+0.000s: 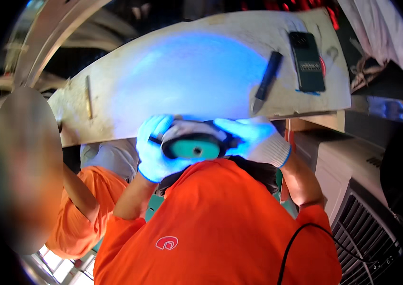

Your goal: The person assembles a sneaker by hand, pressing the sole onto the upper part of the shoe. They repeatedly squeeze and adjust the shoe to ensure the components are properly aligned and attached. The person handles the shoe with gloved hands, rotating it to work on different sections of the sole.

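Note:
Close in front of my chest, at the table's near edge, I hold a rounded thing (182,150) with a teal oval face, a small dark hole in it and a dark rim. Its upper part looks pale and black; I cannot make out its exact kind. My left hand (152,148), in a white knit glove lit blue, is closed on its left side. Around the right side my right hand (254,141) is closed, gloved the same way. Parts of the fingers are hidden behind the thing. Blue light falls on both gloves and the table (139,61).
On the table's right lie a dark-handled tool (269,80) with a grey tip and a dark phone (311,76). A thin brass-coloured stick (88,99) lies at the left. A person in an orange shirt (80,209) is at my left. A black slatted grille (365,232) stands at right.

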A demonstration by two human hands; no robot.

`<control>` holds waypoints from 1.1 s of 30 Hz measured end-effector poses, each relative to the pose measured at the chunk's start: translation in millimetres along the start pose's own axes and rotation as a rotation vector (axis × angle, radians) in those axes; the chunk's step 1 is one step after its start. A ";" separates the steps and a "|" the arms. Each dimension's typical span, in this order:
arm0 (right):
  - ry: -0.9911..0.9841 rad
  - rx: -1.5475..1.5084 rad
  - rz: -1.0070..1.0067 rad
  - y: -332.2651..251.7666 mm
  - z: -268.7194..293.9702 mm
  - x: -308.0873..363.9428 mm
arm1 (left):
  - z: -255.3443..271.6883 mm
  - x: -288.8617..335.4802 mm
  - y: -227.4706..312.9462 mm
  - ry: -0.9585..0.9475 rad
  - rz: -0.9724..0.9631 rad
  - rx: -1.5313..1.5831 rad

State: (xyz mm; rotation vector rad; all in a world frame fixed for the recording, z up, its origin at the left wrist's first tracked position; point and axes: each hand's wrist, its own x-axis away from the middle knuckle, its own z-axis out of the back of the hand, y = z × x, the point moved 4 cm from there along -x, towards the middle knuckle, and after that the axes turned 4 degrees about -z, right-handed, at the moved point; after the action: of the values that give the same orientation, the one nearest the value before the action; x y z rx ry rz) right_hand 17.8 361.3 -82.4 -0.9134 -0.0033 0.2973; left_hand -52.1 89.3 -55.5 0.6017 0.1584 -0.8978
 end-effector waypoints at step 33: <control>0.154 -0.028 0.049 2.2 -50.6 -12.6 | 47.4 6.3 -13.7 0.457 0.599 0.973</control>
State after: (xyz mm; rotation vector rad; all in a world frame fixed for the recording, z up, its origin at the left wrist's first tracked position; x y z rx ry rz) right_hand 11.6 319.9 -113.6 -0.9629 0.1572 0.2723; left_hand -64.2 52.4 -24.6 1.6591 -0.0690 -0.1839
